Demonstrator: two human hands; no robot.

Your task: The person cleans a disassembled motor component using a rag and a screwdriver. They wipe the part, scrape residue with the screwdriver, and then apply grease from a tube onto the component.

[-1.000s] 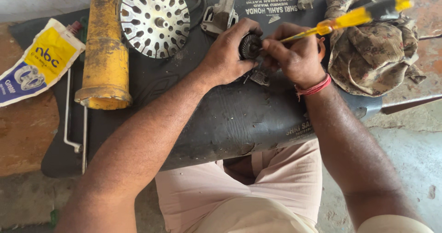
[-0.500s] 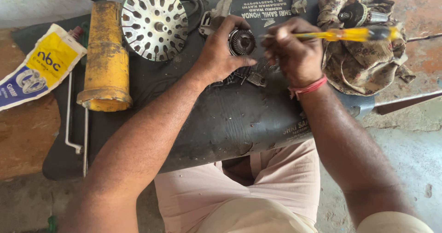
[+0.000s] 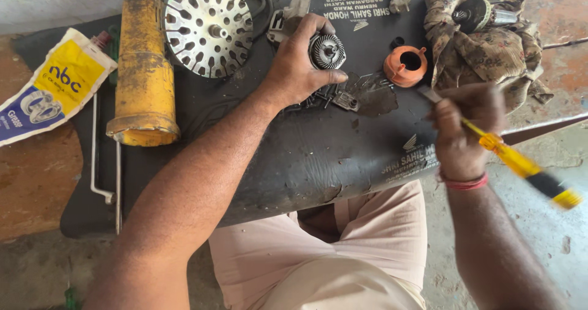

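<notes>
One yellow-white pouch (image 3: 52, 89) lies left of hands

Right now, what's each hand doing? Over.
Left hand grips round metal part. Right hand holds yellow screwdriver, clear of it. Orange cap beside.

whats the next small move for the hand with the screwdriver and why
Probably bring the right hand back toward the round metal part. The left hand holds that part over the black mat, while the yellow screwdriver sits off to the side, its tip well clear of it.
</notes>
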